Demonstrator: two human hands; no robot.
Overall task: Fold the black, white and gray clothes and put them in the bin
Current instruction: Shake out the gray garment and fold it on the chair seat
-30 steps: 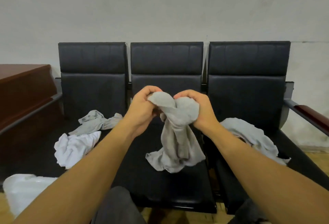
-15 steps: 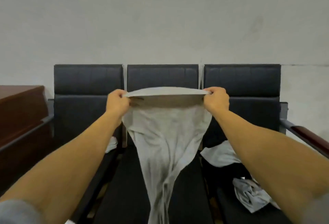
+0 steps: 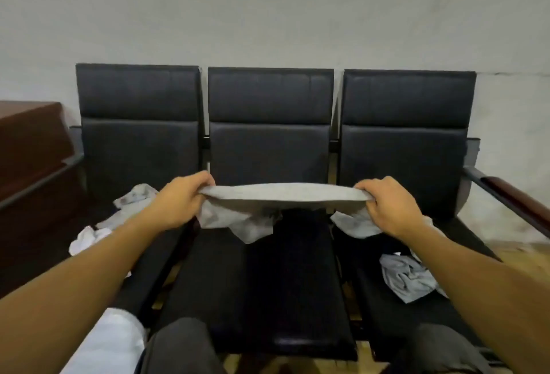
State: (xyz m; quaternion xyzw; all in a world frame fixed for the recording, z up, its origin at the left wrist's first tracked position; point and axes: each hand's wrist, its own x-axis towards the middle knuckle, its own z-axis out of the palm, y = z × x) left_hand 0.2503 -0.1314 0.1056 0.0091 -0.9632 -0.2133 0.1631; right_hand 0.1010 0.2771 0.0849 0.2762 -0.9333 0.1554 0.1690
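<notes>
Left hand (image 3: 178,204) and right hand (image 3: 387,207) wide apart, each gripping end of gray cloth (image 3: 282,198), stretched taut above middle seat (image 3: 268,284).

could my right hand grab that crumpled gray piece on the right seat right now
Probably not yet. The right hand grips one end of the stretched gray garment, so it is occupied. The crumpled gray cloth lies uncovered on the right seat below that forearm; nothing else blocks it.

black seats (image 3: 268,284), crumpled clothes (image 3: 404,280)
</notes>
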